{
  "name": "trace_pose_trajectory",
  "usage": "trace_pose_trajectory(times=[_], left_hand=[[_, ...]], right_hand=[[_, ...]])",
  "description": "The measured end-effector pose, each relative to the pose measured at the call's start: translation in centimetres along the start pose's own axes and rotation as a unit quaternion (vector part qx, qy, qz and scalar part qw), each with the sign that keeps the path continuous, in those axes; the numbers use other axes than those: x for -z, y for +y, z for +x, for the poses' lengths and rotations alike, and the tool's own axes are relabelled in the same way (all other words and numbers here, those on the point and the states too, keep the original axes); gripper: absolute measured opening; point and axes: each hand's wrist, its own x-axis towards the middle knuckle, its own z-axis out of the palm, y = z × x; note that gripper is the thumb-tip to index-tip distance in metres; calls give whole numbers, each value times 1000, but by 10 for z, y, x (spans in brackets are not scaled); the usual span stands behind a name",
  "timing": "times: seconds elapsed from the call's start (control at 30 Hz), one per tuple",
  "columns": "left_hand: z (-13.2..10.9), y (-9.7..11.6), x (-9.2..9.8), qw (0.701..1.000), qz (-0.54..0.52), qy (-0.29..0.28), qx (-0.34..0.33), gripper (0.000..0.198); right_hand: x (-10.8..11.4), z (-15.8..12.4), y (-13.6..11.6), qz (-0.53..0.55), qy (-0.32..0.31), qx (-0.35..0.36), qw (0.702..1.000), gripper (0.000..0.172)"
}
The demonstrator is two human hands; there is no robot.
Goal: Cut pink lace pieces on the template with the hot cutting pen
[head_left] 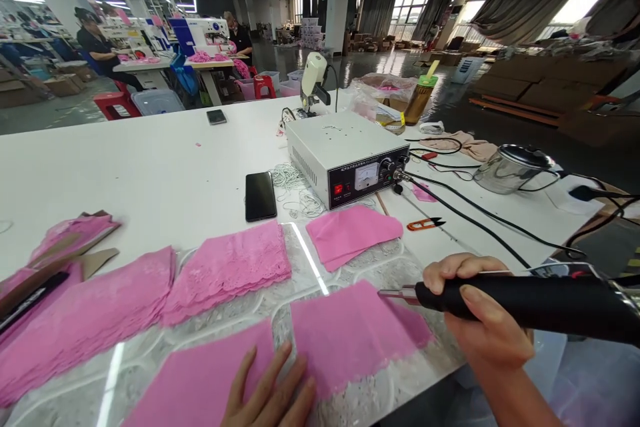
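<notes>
My right hand (480, 307) is closed around the thick black handle of an ultrasonic cutter (530, 303), a cable leading from its unit. The metal tip touches the upper right edge of a pink fabric piece (340, 333) lying flat on a marbled mat (250, 320). My left hand (273, 393) lies flat with fingers spread, over the left edge of that piece and the neighbouring pink fabric piece (200, 373). Behind them are a stack of lace-edged pink pieces (235, 270), more stacked pink pieces (110, 307) and plain pink cut pieces (353, 233).
A white control box (345, 140) with a lit red switch and a dial stands behind the mat. Nearby lie a black phone (261, 197), thread snips (425, 223), a glass pot (517, 167) and black cables. Co-workers sit at sewing machines (205, 33) in the background.
</notes>
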Motion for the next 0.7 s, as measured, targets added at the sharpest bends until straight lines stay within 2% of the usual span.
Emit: trace_pose_trajectory(times=[0.13, 0.3, 0.47, 0.7], left_hand=[[8, 4, 7, 999, -33, 4, 27, 21], [14, 7, 11, 995, -76, 35, 60, 20], [13, 8, 9, 994, -78, 35, 62, 20], [15, 7, 9, 996, -60, 36, 49, 22]], right_hand=[[-8, 0, 2, 27, 8, 5, 1000, 10], [-24, 1, 9, 42, -31, -8, 999, 10], [-36, 1, 13, 41, -43, -15, 998, 9], [-40, 0, 13, 39, -50, -28, 998, 8]])
